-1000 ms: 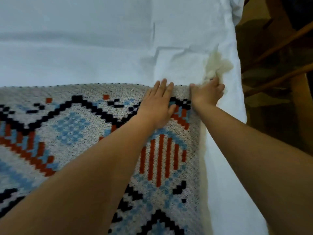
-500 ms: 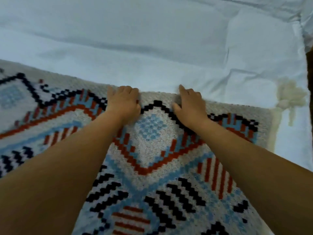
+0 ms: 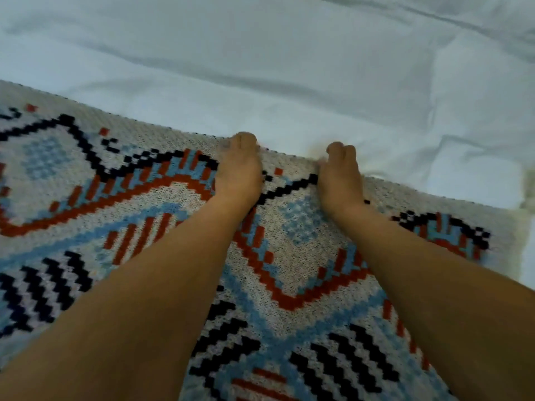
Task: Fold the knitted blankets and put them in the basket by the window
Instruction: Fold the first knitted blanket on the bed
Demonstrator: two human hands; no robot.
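L hand (image 3: 238, 175), R hand (image 3: 341, 180): fingers curled on knit blanket (image 3: 289, 256) edge; smooth white sheet (image 3: 260, 68).

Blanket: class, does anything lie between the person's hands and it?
Nothing visible: left hand and right hand grip the blanket at its far edge. The basket is out of view, so the way there cannot be judged.
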